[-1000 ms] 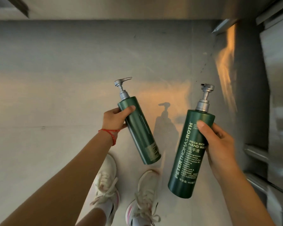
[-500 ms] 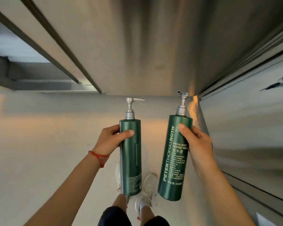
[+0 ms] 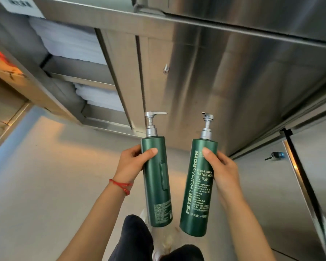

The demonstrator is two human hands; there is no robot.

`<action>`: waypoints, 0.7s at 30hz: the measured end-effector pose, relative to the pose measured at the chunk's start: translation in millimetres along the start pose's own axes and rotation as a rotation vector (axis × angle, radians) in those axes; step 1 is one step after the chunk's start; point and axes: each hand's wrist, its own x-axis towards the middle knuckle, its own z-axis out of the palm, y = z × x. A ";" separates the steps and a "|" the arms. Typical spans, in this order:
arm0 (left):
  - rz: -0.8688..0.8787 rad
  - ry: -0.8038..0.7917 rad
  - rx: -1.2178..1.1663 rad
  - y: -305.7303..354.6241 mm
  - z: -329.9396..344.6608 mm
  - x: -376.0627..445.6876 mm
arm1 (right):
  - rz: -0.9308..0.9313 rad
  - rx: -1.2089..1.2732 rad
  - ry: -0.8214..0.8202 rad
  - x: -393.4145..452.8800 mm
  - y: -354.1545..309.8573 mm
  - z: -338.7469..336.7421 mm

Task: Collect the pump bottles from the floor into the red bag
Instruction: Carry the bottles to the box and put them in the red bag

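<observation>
Steel cabinet (image 3: 205, 76) fills the far wall; two green pump bottles held upright side by side above the floor (image 3: 36, 185): left bottle (image 3: 156, 181) grasped by left hand (image 3: 132, 164), right bottle (image 3: 198, 187) (label facing camera) by right hand (image 3: 222, 170); red wrist cord (image 3: 120, 186).

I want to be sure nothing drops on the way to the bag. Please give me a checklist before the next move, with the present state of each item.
1. Left hand closed around left bottle: ok.
2. Right hand closed around right bottle: ok.
3. Bottles apart, not knocking together: ok.
4. Both bottles upright, pump heads on top: ok.
5. Red bag in sight as the target: not ok, it is not in view.
6. More bottles left on the floor: cannot tell; none on the visible part.
</observation>
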 end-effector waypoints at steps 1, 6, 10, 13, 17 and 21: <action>0.013 0.024 -0.013 6.4 -7.9 -8.6 | -0.009 -0.007 -0.027 -7.0 -7.1 7.8; 0.052 0.176 -0.094 25.9 -57.8 -49.2 | -0.031 -0.064 -0.177 -40.0 -31.2 55.1; 0.051 0.293 -0.141 36.9 -112.1 -74.1 | -0.030 -0.125 -0.299 -65.0 -38.5 104.4; 0.074 0.371 -0.145 45.3 -158.2 -87.9 | -0.015 -0.168 -0.384 -81.5 -38.3 150.0; 0.108 0.480 -0.160 55.9 -232.5 -102.5 | -0.031 -0.197 -0.484 -105.5 -34.6 227.6; 0.127 0.556 -0.137 67.3 -322.6 -113.1 | -0.040 -0.232 -0.564 -133.6 -27.5 320.7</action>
